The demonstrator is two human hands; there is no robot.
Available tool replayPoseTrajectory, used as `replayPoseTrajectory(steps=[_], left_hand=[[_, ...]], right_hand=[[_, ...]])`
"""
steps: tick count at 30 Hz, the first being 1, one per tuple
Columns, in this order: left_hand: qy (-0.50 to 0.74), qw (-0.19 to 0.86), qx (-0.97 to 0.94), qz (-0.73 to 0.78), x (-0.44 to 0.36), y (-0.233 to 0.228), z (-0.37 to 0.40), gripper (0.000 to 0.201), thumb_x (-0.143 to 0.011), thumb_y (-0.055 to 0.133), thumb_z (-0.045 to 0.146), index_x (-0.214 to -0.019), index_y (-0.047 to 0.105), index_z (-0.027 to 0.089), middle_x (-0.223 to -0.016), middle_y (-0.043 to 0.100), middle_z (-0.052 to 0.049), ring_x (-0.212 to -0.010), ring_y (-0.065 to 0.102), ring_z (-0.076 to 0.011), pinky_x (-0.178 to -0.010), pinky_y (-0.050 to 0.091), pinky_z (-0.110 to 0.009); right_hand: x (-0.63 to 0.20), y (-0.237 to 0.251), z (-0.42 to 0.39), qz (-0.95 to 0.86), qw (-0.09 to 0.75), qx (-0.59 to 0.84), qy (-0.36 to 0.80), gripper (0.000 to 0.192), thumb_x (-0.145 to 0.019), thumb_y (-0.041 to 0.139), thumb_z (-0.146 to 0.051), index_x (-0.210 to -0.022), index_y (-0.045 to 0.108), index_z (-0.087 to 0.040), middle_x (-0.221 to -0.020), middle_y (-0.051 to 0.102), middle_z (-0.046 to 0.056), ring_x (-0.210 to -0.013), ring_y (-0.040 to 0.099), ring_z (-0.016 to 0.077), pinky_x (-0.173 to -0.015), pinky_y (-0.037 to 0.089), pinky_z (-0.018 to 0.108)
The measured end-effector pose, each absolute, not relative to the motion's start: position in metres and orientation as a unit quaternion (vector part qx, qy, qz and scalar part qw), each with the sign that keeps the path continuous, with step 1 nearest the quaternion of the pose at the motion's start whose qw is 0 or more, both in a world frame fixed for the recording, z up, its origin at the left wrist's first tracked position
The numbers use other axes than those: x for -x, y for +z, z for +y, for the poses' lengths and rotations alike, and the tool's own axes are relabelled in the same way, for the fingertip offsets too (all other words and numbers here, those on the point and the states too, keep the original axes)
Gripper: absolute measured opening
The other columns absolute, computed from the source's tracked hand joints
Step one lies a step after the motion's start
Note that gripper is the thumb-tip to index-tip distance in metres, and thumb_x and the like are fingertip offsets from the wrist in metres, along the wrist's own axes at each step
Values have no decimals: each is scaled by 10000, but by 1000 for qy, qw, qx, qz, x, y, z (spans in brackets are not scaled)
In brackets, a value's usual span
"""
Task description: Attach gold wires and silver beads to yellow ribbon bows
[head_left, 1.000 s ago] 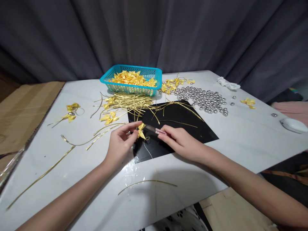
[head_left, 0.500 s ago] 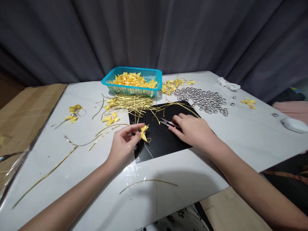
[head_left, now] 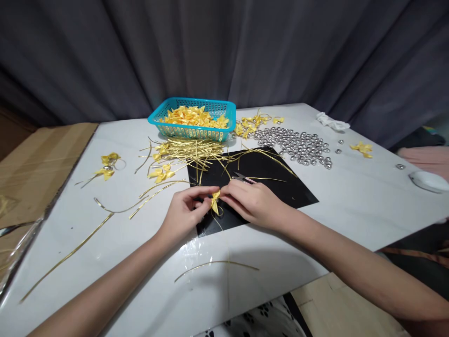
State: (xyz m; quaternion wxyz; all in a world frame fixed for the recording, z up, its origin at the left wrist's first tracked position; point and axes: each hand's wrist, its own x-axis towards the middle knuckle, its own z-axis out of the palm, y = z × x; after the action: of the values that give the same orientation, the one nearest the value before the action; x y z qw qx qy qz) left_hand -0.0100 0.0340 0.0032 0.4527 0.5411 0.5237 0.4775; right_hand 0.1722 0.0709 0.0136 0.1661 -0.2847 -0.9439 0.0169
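Observation:
Between the thumb and fingers of my left hand (head_left: 184, 210) is a small yellow ribbon flower (head_left: 215, 204), with a thin cord looping down from it. My right hand (head_left: 257, 201) has its fingertips pinched together at the flower's right side; the exact spot they grip is hidden. Both hands are over a black board (head_left: 287, 189). Just beyond the right knuckles lie scissors (head_left: 240, 176), their blades showing and the handles partly covered by the hand. Gold wire ties (head_left: 196, 150) lie in a heap across the board's far left edge.
A turquoise basket (head_left: 154, 119) of yellow flowers stands at the back. Right of it are finished-looking flowers (head_left: 250, 124) and many silver bells or beads (head_left: 301, 147). Loose gold ties (head_left: 66, 257) and flowers (head_left: 107, 173) lie on the left. A white oval object (head_left: 430, 181) sits far right.
My right hand has let go of the scissors, leaving them on the board, and moved left to the flower. My left hand has shifted slightly right with the flower.

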Motion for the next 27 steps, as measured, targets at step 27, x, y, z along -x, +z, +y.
replayPoseTrajectory(steps=[27], left_hand=[[481,445,-516,552,12,3,36,211,-681,645,231,-854,755,181,-779,708,-67,-610,550,-128,-482,402,-229]], right_hand=[[-213,15,96,-825,111,535,142,207,-932,355,-297,-1026,425,-126,-871,570,115,-748,532,210,-644,401,302]])
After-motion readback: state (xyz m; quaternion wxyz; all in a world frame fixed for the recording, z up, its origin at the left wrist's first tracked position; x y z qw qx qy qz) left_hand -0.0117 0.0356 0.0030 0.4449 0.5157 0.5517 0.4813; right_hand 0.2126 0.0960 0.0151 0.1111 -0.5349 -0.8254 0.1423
